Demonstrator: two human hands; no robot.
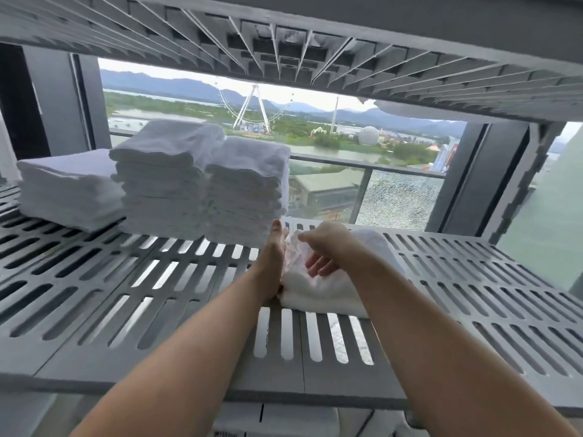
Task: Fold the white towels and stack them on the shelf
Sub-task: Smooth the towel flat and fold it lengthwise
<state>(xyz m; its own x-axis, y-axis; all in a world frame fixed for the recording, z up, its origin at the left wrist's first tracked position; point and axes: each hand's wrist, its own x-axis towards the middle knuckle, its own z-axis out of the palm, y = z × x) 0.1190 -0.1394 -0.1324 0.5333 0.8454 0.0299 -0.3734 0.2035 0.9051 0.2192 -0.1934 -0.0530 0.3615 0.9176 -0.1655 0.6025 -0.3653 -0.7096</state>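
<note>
**One towel in two hands, three stacks waiting**

On the grey slotted shelf there are four lots of white towelling: three finished stacks and one single towel being worked on. The towel lies folded on the middle of the shelf towards its front, just right of the stacks and apart from them, with its upper layer rumpled.

Both hands are on it. The left hand stands on edge with its fingers straight and together, laid flat against the towel's left side and gripping nothing. The right hand arches over the top, knuckles up, with its fingers curled down into the rumpled fold. It appears to pinch the loose layer between thumb and fingers, though the thumb is partly lost in the cloth.

The three stacks sit at the back left. The low stack is furthest left, and the tall stack touches its right side. The third stack, a little shorter than the tall one, presses against that in turn. Their layers blur together too much to count.

A second slotted shelf runs overhead. Through the window behind are one Ferris wheel, one white dome and a balcony glass panel crazed with cracks.
</note>
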